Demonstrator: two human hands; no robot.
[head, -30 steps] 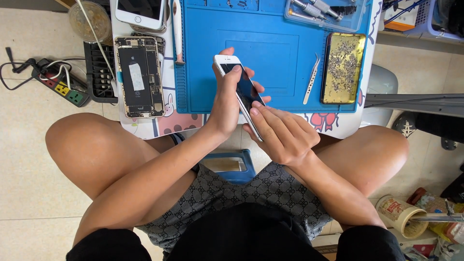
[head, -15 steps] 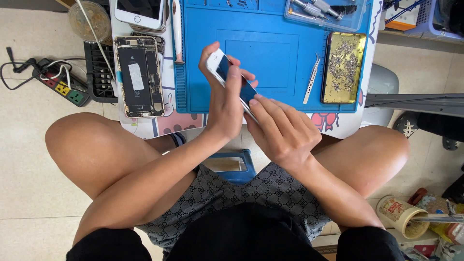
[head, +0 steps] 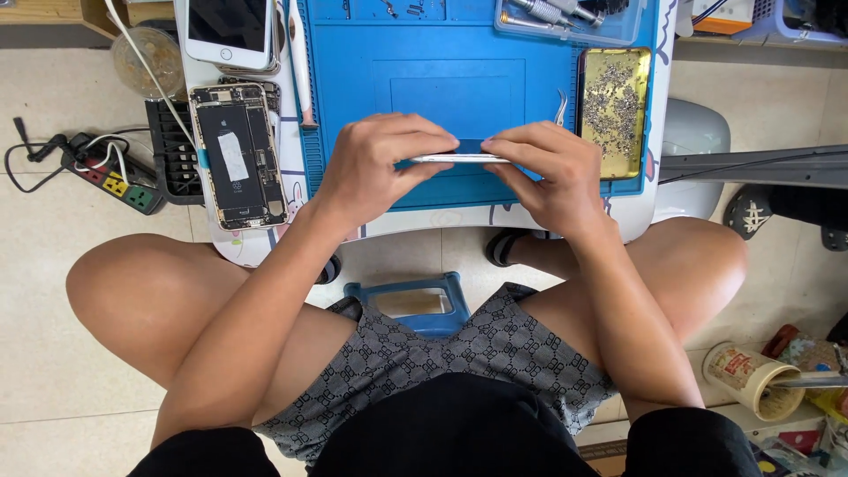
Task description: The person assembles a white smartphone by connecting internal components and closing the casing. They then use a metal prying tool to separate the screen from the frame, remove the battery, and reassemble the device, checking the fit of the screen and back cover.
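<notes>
Phone screen panel [head: 459, 159]: white-edged, held edge-on and level above the near part of the blue work mat [head: 459, 79]. Left hand [head: 375, 163] closed on its left end; right hand [head: 543, 168] closed on its right end. Opened phone body [head: 238, 155]: on the surface, left of the mat. Gold screw tray [head: 616, 106]: right of the mat. Power strip [head: 119, 181]: floor, far left.

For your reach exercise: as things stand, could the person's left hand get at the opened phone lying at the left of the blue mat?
Probably yes. The opened phone lies uncovered just left of the left hand, nothing between them; but that hand, with the right hand, holds the thin phone screen.
</notes>
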